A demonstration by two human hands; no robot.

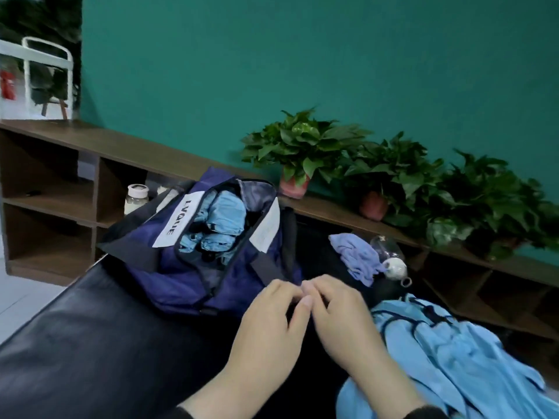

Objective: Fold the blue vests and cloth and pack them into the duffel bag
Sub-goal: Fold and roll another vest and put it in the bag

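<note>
Bare hands together, left hand [272, 322], right hand [341, 319], fingertips touching, holding nothing.

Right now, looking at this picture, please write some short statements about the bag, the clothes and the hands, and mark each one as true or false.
1. The duffel bag is open, with light blue rolled pieces inside. True.
2. The pile of blue vests lies to the left of the bag. False: it lies to the right, near the person.
3. The left hand and right hand are close together, fingertips nearly meeting. True.
4. The purple cloth is already in the bag. False: it lies outside, right of the bag, beside a clear bottle.
5. The hands hold a vest above the bag. False: no garment is visibly lifted; they hover in front of the bag.
</note>
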